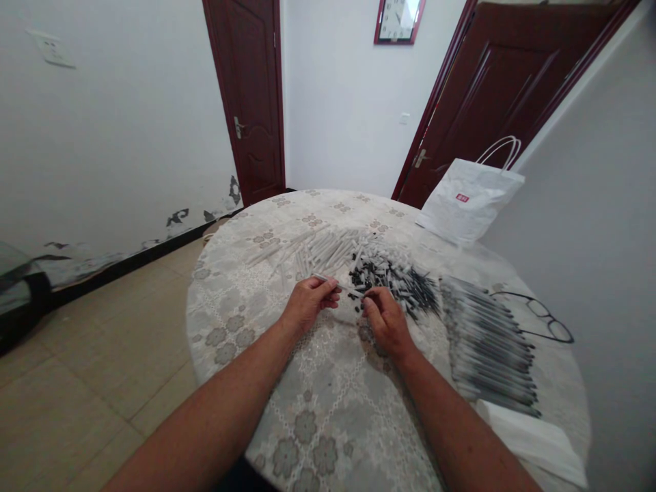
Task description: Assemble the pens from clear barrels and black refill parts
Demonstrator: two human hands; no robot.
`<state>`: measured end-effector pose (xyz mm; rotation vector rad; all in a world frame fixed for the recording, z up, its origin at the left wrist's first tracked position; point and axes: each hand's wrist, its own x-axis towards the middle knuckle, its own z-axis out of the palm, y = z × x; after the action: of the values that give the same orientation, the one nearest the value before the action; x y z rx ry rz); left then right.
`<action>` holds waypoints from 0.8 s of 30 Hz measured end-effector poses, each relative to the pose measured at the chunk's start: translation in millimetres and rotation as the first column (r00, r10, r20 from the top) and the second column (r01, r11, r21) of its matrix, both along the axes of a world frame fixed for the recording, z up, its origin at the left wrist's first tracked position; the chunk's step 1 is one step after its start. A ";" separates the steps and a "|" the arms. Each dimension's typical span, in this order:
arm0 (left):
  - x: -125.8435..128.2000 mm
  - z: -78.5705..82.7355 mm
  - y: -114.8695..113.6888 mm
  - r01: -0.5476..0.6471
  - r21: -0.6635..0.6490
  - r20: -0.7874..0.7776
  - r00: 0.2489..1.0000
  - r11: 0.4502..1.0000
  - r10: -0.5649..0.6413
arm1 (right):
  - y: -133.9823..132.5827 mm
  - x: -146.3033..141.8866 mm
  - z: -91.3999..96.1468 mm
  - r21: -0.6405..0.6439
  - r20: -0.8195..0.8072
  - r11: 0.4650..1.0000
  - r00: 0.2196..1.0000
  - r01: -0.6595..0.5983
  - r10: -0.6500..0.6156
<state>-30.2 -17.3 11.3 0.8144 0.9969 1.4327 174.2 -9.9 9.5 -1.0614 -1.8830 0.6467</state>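
A slim whitish pen barrel (349,290) slants across the gap between my hands, above the table. My left hand (310,302) pinches it near its left end. At the other end, the fingertips of my right hand (387,320) are closed; whatever small part they hold is hidden. Just beyond my hands lies a heap of loose pen parts: pale barrels (331,249), small white pieces (384,251), small black pieces (361,270) and dark, thin refills (423,290). Several black pieces are scattered close to my right fingertips.
The round table wears a patterned cloth (307,389). To the right, a row of dark-and-clear pens (489,342) lies beside eyeglasses (548,318). A folded white item (533,437) is nearer me. A white paper bag (469,198) stands at the back right.
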 end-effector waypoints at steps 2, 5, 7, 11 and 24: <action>0.8 0.3 -0.8 0.014 -0.006 0.004 1.000 1.000 -0.014 | -0.9 -1.2 1.4 0.006 0.031 1.000 0.999 0.010 -0.010; 2.5 -0.1 -2.1 0.034 -0.003 0.012 0.999 0.999 -0.034 | -0.6 -2.8 -1.4 -0.036 0.037 0.999 0.999 0.015 -0.013; 3.5 -0.5 -2.8 0.037 0.000 0.011 0.999 0.999 -0.037 | 0.3 -3.1 -5.0 -0.103 0.000 0.995 1.000 0.018 -0.018; 4.3 0.2 -3.3 0.012 -0.006 0.012 1.000 1.000 -0.012 | 0.1 -2.0 -6.6 -0.126 -0.073 0.992 0.997 0.014 -0.023; 6.2 0.4 -4.6 0.026 0.002 0.030 0.999 1.000 -0.026 | 3.8 -3.7 -17.5 -0.232 -0.165 0.973 0.986 -0.005 -0.035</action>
<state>-24.1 -21.9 11.7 0.8024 0.9597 1.4194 170.5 -6.1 -8.1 -1.1286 -1.6808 0.9359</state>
